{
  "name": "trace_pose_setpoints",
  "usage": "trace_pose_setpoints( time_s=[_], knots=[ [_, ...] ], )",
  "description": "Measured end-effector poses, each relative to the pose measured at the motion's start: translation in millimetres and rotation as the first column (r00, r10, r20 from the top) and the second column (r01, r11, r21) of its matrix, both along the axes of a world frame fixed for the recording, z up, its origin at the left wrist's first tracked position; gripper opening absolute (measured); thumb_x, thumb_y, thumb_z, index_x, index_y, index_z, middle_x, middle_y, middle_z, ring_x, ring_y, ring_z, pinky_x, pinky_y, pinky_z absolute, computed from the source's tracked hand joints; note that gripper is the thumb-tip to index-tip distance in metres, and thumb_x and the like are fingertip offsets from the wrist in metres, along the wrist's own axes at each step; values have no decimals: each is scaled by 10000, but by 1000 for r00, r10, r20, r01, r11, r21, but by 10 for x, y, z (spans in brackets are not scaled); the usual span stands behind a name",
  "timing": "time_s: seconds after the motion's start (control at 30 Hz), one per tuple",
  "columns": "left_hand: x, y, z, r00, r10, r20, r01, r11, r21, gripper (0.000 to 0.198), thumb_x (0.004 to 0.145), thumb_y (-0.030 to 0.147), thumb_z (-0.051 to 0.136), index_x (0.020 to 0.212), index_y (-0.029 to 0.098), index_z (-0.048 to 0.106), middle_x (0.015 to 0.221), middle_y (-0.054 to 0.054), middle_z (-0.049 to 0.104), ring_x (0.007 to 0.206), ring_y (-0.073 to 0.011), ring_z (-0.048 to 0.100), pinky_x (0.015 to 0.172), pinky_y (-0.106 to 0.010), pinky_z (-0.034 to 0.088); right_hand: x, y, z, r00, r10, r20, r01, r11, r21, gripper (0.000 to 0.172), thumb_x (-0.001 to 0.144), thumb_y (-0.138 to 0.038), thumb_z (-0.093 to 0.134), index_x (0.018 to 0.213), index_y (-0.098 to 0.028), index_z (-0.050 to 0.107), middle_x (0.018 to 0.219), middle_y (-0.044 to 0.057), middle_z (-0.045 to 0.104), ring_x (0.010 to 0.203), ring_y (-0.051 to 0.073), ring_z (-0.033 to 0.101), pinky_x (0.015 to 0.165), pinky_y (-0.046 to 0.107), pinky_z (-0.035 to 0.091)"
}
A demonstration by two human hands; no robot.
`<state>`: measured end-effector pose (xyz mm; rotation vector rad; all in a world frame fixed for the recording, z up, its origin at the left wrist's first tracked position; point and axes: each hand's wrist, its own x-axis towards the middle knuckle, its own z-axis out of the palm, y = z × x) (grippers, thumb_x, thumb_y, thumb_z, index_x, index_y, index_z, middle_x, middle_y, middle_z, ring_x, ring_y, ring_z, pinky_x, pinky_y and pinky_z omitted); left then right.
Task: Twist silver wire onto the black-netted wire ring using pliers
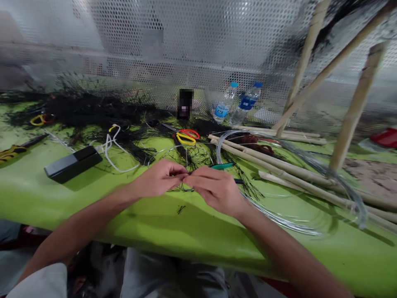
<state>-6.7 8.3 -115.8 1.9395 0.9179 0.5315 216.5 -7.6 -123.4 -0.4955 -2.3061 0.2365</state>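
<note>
There, at the middle of the frame, the left hand [159, 179] and right hand [214, 188] met fingertip to fingertip, each grip pinched shut on a thin wire hoop [173, 150] strung with black fibres. The hoop arched up behind the knuckles over the green tabletop [93, 198]. It looked fine, pale and blurred. Scissors [186, 135] lay just above.
</note>
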Motion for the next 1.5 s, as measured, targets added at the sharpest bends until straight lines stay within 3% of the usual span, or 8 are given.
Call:
trace_pose_setpoints(
  time_s=[0.1, 0.17, 0.3, 0.5, 0.7, 1.03, 1.3, 1.5],
  knots=[
    [8, 23, -9, 1000, -16, -7, 16, 999, 37, 470, 974, 530, 498, 714, 156, 610, 593, 35, 425, 548, -97, 357, 511, -224, 278, 22, 17, 36, 985, 138, 106, -147, 986, 80, 250, 1050, -129, 504, 1136, -181, 732, 1012, 95, 779, 962, 194, 706, 873, 343, 588],
    [5, 6, 7, 1000, 8, -22, -6, 995, 96, 399, 959, 463, 529, 727, 154, 631, 614, 29, 460, 580, -103, 387, 545, -226, 287, 30, 20, 85, 979, 171, 112, -167, 985, -44, 223, 1039, -158, 540, 1108, -190, 749, 1046, 97, 774, 989, 198, 698, 898, 358, 570],
    [-13, -58, 27, 993, 104, -59, -88, 969, 231, 318, 945, 406, 588, 759, 157, 656, 645, 28, 497, 640, -113, 420, 601, -237, 256, 10, 38, 148, 1000, 15, 23, -3, 896, -444, 174, 1010, -302, 608, 1016, -190, 740, 942, 60, 732, 813, 159, 648, 749, 298, 515],
    [17, -94, 42, 984, 148, -99, -110, 944, 311, 444, 978, 509, 574, 715, 157, 634, 585, 47, 425, 592, -105, 360, 573, -252, 212, -47, 78, 180, 987, -154, 48, 152, 791, -593, 341, 954, -489, 678, 864, -162, 644, 695, -30, 582, 605, 110, 470, 546, 234, 362],
    [74, -108, 422, 985, 150, -86, -108, 924, 367, 317, 958, 384, 567, 794, 155, 712, 612, 35, 536, 589, -103, 432, 568, -240, 256, -18, -44, 608, 984, -173, 42, 160, 755, -636, 375, 906, -530, 722, 858, -165, 652, 708, -27, 592, 623, 113, 489, 560, 240, 379],
    [82, -239, 1249, 983, 166, 73, -180, 860, 477, 287, 961, 336, 605, 751, 167, 705, 542, 54, 517, 506, -66, 381, 512, -233, 248, -23, -210, 1290, 947, -315, -68, 250, 852, -459, 167, 879, -336, 789, 841, -201, 699, 649, -31, 615, 583, 116, 499, 519, 266, 335],
    [27, -238, 1337, 966, 228, 124, -259, 858, 443, 283, 957, 344, 621, 751, 169, 706, 551, 51, 378, 505, -71, 300, 451, -233, 197, -89, -189, 1324, 941, -323, -101, 312, 944, -111, 109, 941, -224, 738, 834, -249, 729, 780, -12, 753, 659, 148, 651, 618, 319, 485],
    [6, -240, 1349, 957, 275, 90, -282, 821, 496, 276, 967, 328, 621, 746, 188, 710, 546, 49, 358, 516, -72, 283, 444, -231, 197, -111, -136, 1246, 944, -326, -58, 331, 931, 156, 159, 985, -213, 680, 844, -278, 713, 775, 8, 741, 656, 158, 664, 611, 342, 490]
  ],
)
